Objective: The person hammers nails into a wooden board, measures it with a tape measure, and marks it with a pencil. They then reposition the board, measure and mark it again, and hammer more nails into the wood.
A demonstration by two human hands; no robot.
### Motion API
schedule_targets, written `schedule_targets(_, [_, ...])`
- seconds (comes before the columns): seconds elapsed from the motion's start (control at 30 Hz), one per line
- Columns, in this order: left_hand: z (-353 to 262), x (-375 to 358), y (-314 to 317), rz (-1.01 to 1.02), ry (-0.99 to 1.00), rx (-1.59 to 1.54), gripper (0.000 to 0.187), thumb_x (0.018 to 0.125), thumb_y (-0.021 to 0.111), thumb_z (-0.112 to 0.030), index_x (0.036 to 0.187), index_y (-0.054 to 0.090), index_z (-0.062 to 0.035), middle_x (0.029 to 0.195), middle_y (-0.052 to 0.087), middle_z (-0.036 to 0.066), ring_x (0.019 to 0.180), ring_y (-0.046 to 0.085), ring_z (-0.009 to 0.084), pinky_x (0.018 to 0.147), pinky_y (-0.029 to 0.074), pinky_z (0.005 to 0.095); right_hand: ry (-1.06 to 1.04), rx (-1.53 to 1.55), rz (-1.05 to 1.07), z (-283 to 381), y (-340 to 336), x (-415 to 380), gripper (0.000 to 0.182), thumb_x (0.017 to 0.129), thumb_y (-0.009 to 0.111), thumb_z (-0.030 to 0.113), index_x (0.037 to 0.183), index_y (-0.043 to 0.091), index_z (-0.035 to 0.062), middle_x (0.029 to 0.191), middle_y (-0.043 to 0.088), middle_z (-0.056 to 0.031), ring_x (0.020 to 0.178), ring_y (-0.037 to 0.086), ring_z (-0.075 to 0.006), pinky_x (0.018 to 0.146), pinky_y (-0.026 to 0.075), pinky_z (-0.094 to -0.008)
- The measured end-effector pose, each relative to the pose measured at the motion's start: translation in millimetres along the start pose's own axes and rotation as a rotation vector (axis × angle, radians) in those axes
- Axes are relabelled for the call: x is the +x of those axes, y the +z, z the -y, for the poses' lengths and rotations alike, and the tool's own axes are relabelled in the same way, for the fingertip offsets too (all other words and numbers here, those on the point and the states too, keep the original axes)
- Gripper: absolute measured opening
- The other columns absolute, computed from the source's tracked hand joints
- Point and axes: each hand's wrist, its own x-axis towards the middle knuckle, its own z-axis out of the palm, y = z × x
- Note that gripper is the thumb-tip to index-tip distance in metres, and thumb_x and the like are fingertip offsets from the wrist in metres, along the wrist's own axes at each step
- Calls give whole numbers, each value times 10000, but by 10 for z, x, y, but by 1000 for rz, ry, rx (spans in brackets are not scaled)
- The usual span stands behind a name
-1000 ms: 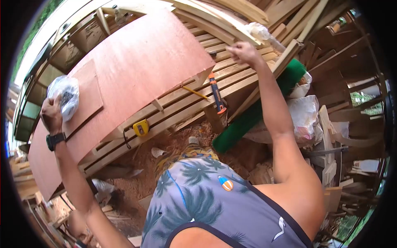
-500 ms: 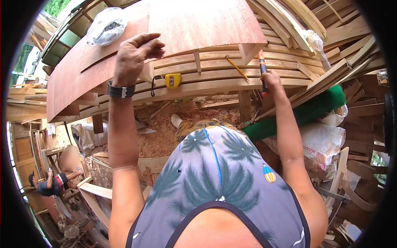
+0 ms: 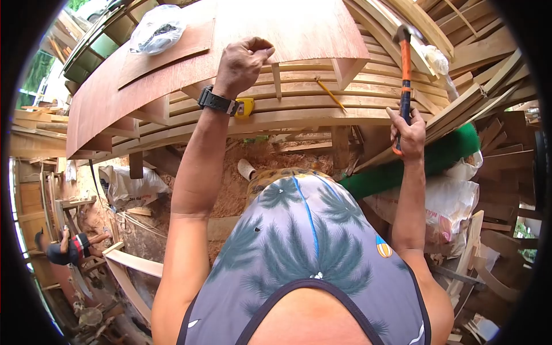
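Observation:
My right hand (image 3: 409, 133) is closed around the dark lower handle of a hammer (image 3: 406, 69) with an orange upper shaft. Its metal head points up, away from my body. Over the near edge of a reddish plywood sheet (image 3: 299, 34) is my left hand (image 3: 244, 64), its wrist in a black watch. Those fingers are pinched together; what they hold, if anything, is too small to make out. Partly behind that wrist, a yellow tape measure (image 3: 245, 107) rests on the wooden strips. A yellow pencil (image 3: 331, 95) lies across the strips between my hands.
A clear plastic bag (image 3: 158, 31) with dark contents sits on the plywood at the left. Curved wooden strips (image 3: 310, 118) run below the sheet. A green roll (image 3: 443, 152) and white sacks (image 3: 448, 198) lie at right. Another person (image 3: 69, 248) is far left.
The hammer has swung up and right with my right hand, its head rising beyond the plywood's corner. My left hand has moved right along the sheet's edge, fingers drawn closer together.

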Motion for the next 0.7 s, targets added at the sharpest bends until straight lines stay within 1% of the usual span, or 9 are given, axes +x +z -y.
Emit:
schedule_targets(0.03, [-6, -9, -3, 4, -55, -15, 235, 994, 673, -134, 1135, 703, 51, 1036, 743, 136, 984, 725, 172, 809, 604, 261, -104, 47, 12, 24, 37, -27, 384, 873, 808, 136, 1130, 559, -3, 686, 564, 8, 485, 513, -66, 417, 407, -219])
schedule_targets(0.1, [32, -4, 6, 1, -67, -65, 224, 994, 670, -126, 1131, 704, 47, 1046, 742, 134, 967, 721, 168, 811, 601, 261, -255, 206, 67, 19, 127, -16, 347, 898, 774, 124, 1132, 555, -7, 688, 558, -13, 487, 519, -80, 430, 414, -229])
schedule_targets(0.13, [6, -20, 8, -13, -85, -118, 214, 995, 667, -119, 1128, 705, 44, 1056, 740, 132, 951, 718, 164, 813, 599, 261, -255, 208, 64, 119, 194, -51, 347, 898, 774, 124, 1132, 555, -7, 688, 558, -13, 487, 519, -80, 430, 414, -229])
schedule_targets(0.2, [37, -18, 6, 19, -118, 62, 171, 993, 661, -95, 1080, 718, 40, 1051, 716, 101, 912, 702, 160, 828, 598, 266, -79, 187, 173, 432, 320, -141, 301, 934, 735, 139, 1131, 556, -3, 700, 553, -16, 484, 509, -81, 426, 415, -232])
schedule_targets(0.27, [237, 29, 51, -67, 217, 283, 160, 993, 659, -100, 1026, 729, 40, 1026, 675, 71, 881, 677, 138, 799, 582, 251, -43, 156, 190, 552, 431, -251, 230, 965, 690, 134, 1127, 565, 29, 699, 535, -11, 460, 487, -88, 418, 428, -236])
schedule_targets(0.33, [253, 53, 67, -64, 185, 245, 170, 992, 661, -113, 1010, 731, 41, 1014, 660, 70, 879, 668, 137, 786, 576, 256, 45, 169, 349, 582, 481, -311, 236, 969, 689, 142, 1138, 569, 30, 700, 539, -6, 460, 487, -79, 415, 423, -234])
schedule_targets(0.53, [233, 70, 105, -97, 128, 336, 179, 987, 664, -135, 982, 733, 30, 999, 654, 74, 833, 646, 155, 773, 569, 304, -98, 68, 402, 607, 692, -451, 211, 953, 684, 94, 1115, 589, -3, 630, 550, 14, 477, 490, -60, 465, 389, -224])
schedule_targets(0.6, [222, 72, 113, -131, 192, 487, 175, 987, 662, -129, 982, 734, 30, 994, 666, 77, 834, 649, 153, 771, 568, 296, -157, -26, 432, 613, 728, -394, 237, 947, 688, 91, 1140, 591, -6, 633, 548, 19, 480, 493, -55, 462, 389, -225])
schedule_targets(0.7, [261, 87, 126, -125, 166, 388, 176, 985, 664, -137, 974, 739, 21, 983, 678, 83, 822, 647, 163, 766, 566, 308, -82, -133, 463, 825, 772, -417, 259, 949, 683, 85, 1172, 590, -6, 643, 543, 30, 485, 492, -50, 459, 384, -230])
